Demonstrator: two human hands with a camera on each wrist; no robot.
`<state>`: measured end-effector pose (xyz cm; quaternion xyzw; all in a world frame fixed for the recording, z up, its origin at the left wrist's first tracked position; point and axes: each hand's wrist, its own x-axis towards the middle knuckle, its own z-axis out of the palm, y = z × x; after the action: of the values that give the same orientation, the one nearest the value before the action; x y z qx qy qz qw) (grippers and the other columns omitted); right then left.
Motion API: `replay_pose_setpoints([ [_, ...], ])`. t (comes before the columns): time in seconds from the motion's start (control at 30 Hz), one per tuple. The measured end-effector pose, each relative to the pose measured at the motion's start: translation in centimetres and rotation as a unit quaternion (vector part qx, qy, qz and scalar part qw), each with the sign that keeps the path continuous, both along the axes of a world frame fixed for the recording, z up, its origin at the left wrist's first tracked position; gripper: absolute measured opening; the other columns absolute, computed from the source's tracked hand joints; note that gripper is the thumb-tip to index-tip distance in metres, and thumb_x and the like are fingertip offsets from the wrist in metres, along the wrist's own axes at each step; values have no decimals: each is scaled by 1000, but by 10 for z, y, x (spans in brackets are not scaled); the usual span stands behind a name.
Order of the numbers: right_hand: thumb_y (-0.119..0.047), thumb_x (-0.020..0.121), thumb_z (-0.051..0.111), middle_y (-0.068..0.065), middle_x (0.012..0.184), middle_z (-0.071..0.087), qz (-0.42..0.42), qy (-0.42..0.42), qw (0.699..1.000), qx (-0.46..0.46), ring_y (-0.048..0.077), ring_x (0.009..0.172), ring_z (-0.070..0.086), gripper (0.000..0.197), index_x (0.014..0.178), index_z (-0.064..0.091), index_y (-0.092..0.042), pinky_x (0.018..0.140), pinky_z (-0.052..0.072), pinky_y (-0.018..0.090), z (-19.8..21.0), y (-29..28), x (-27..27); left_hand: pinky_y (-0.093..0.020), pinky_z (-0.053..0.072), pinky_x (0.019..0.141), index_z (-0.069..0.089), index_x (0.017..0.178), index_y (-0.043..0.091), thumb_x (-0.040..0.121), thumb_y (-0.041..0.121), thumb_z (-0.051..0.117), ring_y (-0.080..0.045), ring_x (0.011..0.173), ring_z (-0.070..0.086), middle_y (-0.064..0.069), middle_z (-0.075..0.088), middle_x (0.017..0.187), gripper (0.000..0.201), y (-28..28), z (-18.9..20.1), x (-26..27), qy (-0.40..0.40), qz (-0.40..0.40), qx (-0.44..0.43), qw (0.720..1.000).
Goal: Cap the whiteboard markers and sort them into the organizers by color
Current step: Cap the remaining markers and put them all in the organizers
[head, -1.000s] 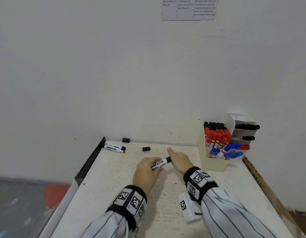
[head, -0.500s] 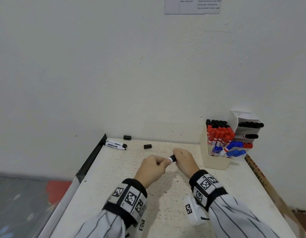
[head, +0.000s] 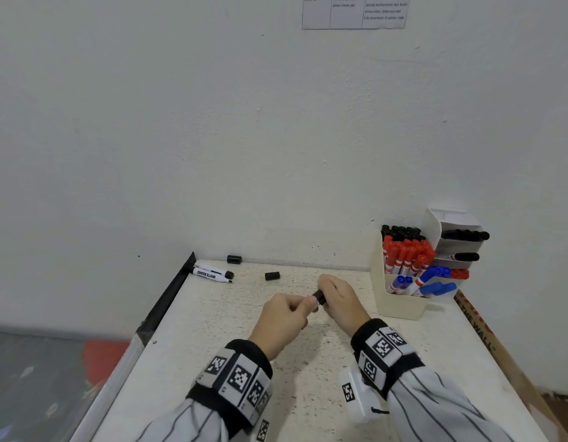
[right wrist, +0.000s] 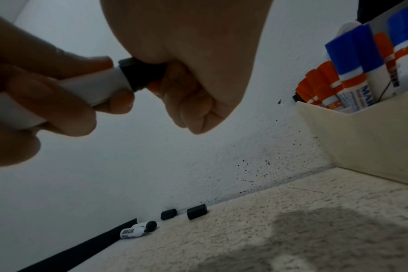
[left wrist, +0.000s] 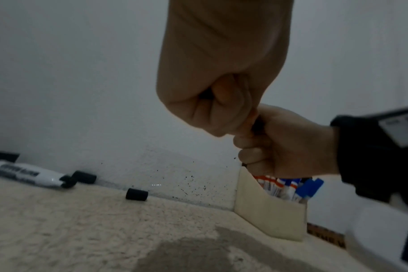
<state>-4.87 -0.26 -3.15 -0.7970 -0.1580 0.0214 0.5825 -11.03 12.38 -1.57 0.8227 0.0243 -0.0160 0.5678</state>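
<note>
Marker (right wrist: 89, 92), smooth white cyl. w/ black cap (right wrist: 142, 73), betw. both fists.

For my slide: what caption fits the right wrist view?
Right hand presses black cap onto marker held by left hand.

Corner worktop against a plain white wall.
Speckled cream worktop (head: 308, 378) meets the white wall (head: 212, 138); printed paper sheet (head: 353, 11) stuck high up. Black edge strip (head: 167, 301) along the left side. Grey floor (head: 30, 378) below, red patch (head: 103, 358). Dim, even light.
</note>
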Motion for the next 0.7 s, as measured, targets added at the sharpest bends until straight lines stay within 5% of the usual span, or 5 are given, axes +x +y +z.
replay_pose_setpoints([
  [0.2, -14, 93, 40, -4, 56, 36, 11, -10, 996, -87, 9, 53, 30, 38, 56, 35, -15, 50, 25, 21, 5, 2, 6, -25, 36, 56, 64, 73, 33, 93, 40, 48, -10, 53, 43, 8, 48, 53, 26, 0, -28, 7, -100, 44, 78, 991],
  [0.33, -30, 94, 45, -4, 58, 47, 11, -19, 990, -139, 11, 53, 38, 36, 62, 43, -14, 51, 31, 20, 10, 4, 17, -21, 41, 63, 66, 87, 26, 98, 39, 37, -12, 67, 55, 5, 62, 72, 33, 7, -31, 23, -48, 19, 8, 999],
  [0.43, -31, 92, 50, -1, 62, 54, -17, -9, 995, -102, 11, 49, 44, 30, 73, 49, -9, 49, 37, 20, 13, 1, 26, -17, 42, 72, 61, 101, 19, 101, 29, 31, -6, 82, 53, 6, 58, 92, 32, 34, -39, 50, 5, 46, 72, 996],
  [0.53, -28, 91, 55, 1, 69, 58, -60, -22, 997, -42, 15, 51, 51, 22, 79, 52, -10, 48, 42, 20, 18, -7, 33, -34, 37, 103, 46, 130, 13, 99, 24, 36, -20, 122, 46, -8, 45, 134, 34, 77, -55, 80, 104, 86, 273, 952],
  [0.7, -21, 85, 64, -1, 83, 63, -90, -71, 993, -26, 18, 66, 61, 11, 84, 55, -28, 66, 53, 28, 15, -20, 41, -44, 26, 107, 39, 136, 15, 97, 23, 31, -23, 134, 32, -6, 33, 143, 40, 127, -68, 109, 166, 143, 427, 877],
])
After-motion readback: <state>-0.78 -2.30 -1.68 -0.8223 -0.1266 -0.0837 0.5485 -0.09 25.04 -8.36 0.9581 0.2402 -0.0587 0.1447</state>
